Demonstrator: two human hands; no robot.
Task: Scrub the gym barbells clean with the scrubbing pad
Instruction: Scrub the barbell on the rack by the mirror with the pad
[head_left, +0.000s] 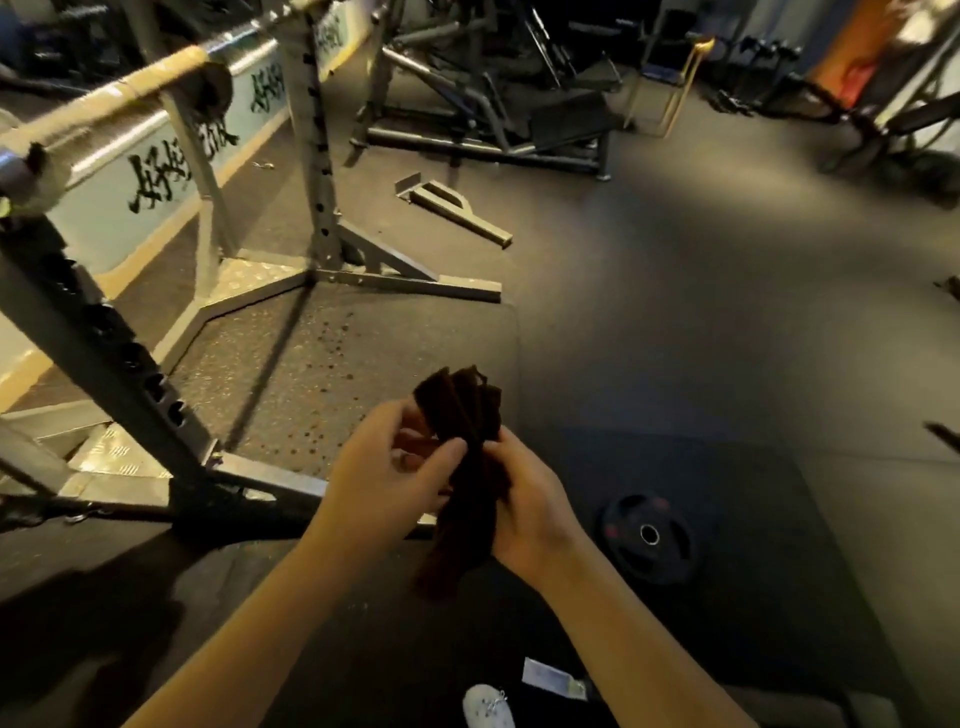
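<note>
A dark brown scrubbing pad (460, 410), folded into several layers, is held upright between both hands low in the middle of the view. My left hand (387, 467) pinches its left side with thumb and fingers. My right hand (524, 499) grips its right side and lower part. A barbell (119, 96) rests high on the grey squat rack (311, 171) at the upper left, its shaft tan and silver, well away from the hands.
A black weight plate (647, 538) lies flat on a dark mat to the right of my hands. A loose grey metal bracket (452, 205) lies on the floor beyond the rack. Dark gym machines (493, 93) stand at the back. A white shoe (485, 706) shows at the bottom edge.
</note>
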